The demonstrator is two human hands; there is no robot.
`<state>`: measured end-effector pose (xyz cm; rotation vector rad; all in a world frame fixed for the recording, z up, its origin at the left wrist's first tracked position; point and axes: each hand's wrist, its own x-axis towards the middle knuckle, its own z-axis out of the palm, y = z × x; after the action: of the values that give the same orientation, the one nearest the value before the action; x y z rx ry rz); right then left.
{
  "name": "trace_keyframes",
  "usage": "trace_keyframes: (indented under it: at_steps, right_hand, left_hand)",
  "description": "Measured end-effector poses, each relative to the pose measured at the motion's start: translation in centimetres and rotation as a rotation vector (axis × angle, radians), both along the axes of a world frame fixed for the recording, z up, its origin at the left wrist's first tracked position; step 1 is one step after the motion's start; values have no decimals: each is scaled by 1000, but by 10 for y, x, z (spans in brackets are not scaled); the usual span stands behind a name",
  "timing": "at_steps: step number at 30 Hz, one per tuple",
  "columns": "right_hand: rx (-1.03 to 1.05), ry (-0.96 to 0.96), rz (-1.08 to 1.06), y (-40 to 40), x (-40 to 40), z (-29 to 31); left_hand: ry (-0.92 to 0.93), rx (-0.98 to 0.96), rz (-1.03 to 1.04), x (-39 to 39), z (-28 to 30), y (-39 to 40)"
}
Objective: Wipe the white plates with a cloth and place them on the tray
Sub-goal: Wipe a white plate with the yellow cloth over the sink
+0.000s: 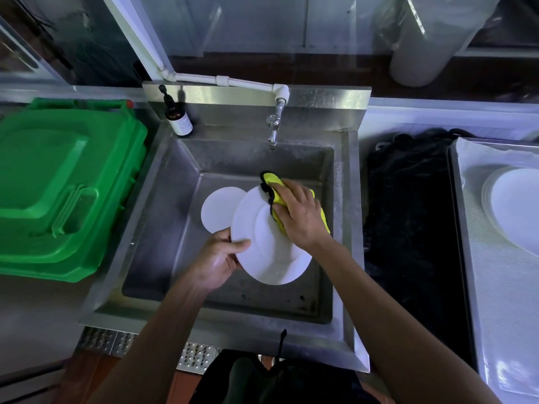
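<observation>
Steel sink (163, 228): spare plate (218, 211) inside; bin (58, 185) at nine o'clock, tray (466, 258) of plates (519, 205) at three. Left hand (220, 258) pinches plate (262, 243); right hand (297, 217) presses cloth (275, 186) on it.

I have 1 view only, from the camera on my head. It looks forward and steeply down over my forearms into the steel sink (344, 199), close enough that the basin fills the middle. Its wide angle bends the edges, catching the green bin (58, 185) at left and the tray (478, 217) at right.
</observation>
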<state>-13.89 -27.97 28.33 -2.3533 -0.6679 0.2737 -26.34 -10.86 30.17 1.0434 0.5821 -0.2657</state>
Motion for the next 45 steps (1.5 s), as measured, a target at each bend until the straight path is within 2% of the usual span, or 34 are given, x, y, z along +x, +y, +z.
trace_keyframes:
  at_steps: [4, 11, 18, 22, 29, 37, 45]
  right_hand:
    - [-50, -93, 117, 10, -14, 6]
    - [4, -186, 293, 15, -40, 8]
    - [38, -213, 344, 2, -45, 4]
    - [13, -221, 323, 2, -34, 7]
    - [-36, -125, 185, 0, -14, 1]
    - [-99, 37, 50, -6, -21, -13]
    - [-38, 114, 37, 3, -56, -18]
  left_hand:
    - [18, 33, -24, 3, 2, 0]
    - [7, -15, 31, 4, 0, -1]
    - [-29, -37, 49, 1, -2, -3]
    - [-44, -41, 33, 0, 0, -4]
    - [-15, 2, 39, -2, 1, 0]
    - [-54, -109, 280, -5, 1, -19]
    - [-5, -68, 380, 2, 5, -24]
